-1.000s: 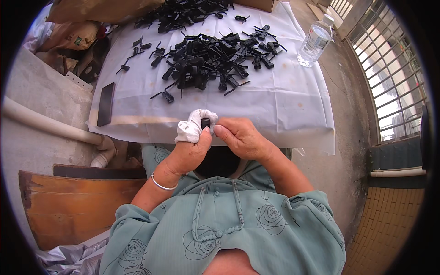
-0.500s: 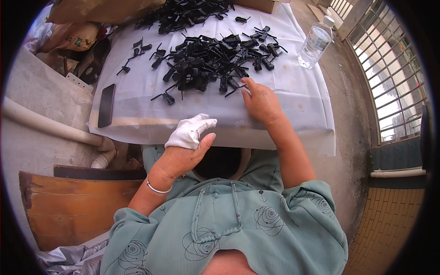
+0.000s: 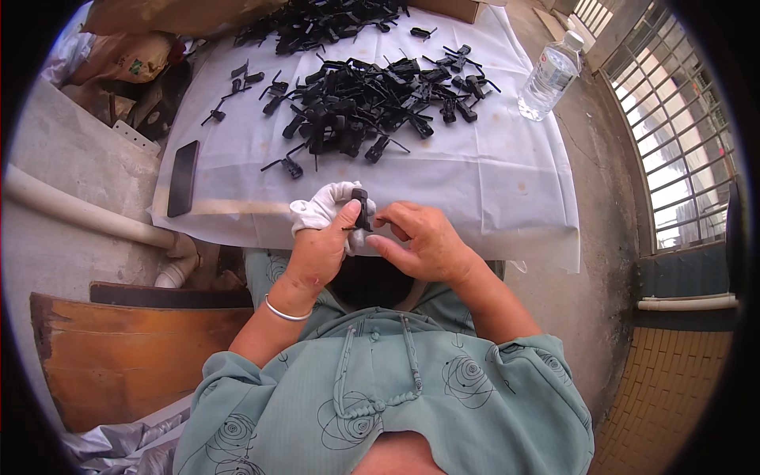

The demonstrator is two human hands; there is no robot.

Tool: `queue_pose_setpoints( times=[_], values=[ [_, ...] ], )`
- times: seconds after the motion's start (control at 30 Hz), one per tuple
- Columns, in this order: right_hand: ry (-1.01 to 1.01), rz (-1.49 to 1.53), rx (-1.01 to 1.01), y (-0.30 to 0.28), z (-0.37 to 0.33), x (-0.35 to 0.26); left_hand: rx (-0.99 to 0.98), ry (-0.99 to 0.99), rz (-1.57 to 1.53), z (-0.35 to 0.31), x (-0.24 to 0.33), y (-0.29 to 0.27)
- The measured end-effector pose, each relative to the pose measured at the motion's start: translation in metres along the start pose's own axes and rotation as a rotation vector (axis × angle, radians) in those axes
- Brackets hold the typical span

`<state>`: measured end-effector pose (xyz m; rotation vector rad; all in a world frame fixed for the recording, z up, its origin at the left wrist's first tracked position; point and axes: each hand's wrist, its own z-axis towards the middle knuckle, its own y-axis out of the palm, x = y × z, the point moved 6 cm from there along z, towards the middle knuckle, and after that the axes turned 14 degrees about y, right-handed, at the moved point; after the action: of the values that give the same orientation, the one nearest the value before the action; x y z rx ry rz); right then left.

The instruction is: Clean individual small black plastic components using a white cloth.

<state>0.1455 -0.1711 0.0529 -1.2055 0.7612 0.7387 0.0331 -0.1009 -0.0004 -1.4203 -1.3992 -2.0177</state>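
Note:
My left hand (image 3: 320, 241) wears a white glove over its fingers, with the thumb bare. Its fingers are closed around one small black plastic part (image 3: 361, 207), which stands roughly upright above the table's near edge. Close on the right of that part is my right hand (image 3: 427, 241), bare, its thumb and bent fingers apart. I see nothing held in it. Beyond both hands a heap of similar black parts with thin prongs (image 3: 356, 107) covers the middle of the table.
A white sheet covers the table (image 3: 507, 182). On its left lies a dark phone (image 3: 183, 179); at the right edge stands a clear water bottle (image 3: 550, 77). Farther back are another black heap (image 3: 317, 28) and a cardboard box (image 3: 447, 8). A pale pipe (image 3: 87, 215) runs at left.
My right hand has drawn back from the heap to my left hand. A black part is now in my left hand, which has moved slightly right and closed on it.

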Motion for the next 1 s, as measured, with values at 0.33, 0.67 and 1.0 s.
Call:
queue_pose_setpoints(
  times=[0.33, 0.67, 1.0],
  values=[
    [0.184, 0.161, 0.175, 0.003, 0.010, 0.008, -0.216, 0.186, 0.328, -0.016, 0.018, 0.015],
    [-0.152, -0.048, 0.148, 0.002, -0.002, -0.019, -0.137, 0.268, 0.470, -0.017, 0.025, 0.016],
    [0.073, 0.200, 0.137, 0.001, 0.012, 0.001, -0.225, 0.076, 0.338, -0.018, 0.020, 0.024]
  ],
)
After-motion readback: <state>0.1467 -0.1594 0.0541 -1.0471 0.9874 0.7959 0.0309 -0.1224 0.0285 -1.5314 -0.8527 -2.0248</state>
